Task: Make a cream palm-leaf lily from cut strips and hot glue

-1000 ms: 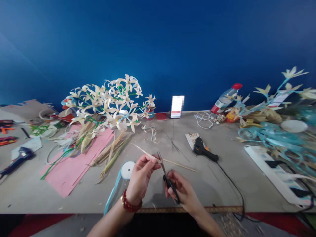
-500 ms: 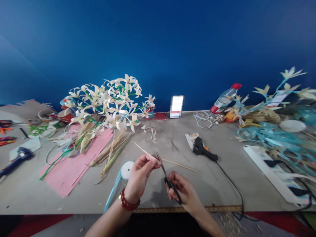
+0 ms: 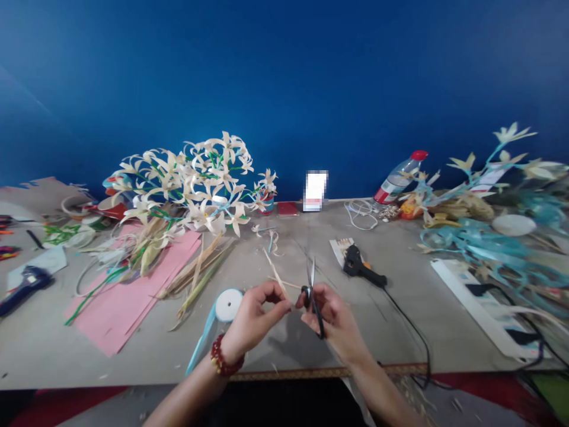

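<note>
Between thumb and fingers, my left hand [image 3: 262, 311] pinches a thin, pale strip of dried husk [image 3: 276, 268], its narrow tip pointing up and away. A red bead bracelet circles that wrist. My right hand [image 3: 333, 320] is closed around black-handled scissors [image 3: 312, 290], whose blades point upward, apart from the strip. Behind both hands a thin stick [image 3: 287, 283] lies on the table, partly hidden. Left of my left hand rests a white spool [image 3: 229, 305] with light blue ribbon trailing toward the table's front edge.
White husk flowers [image 3: 213, 178] stand at back left, behind pink paper [image 3: 111, 320] and dried husks [image 3: 195, 279]. A black glue gun [image 3: 364, 270] with its cord lies right, near a white power strip [image 3: 480, 314]. Blue ribbon [image 3: 471, 240] and a tilted bottle [image 3: 397, 181] are farther back.
The scissors have come away from the strip and now point straight up. My left hand has turned the strip more upright. The view has shifted slightly right.
</note>
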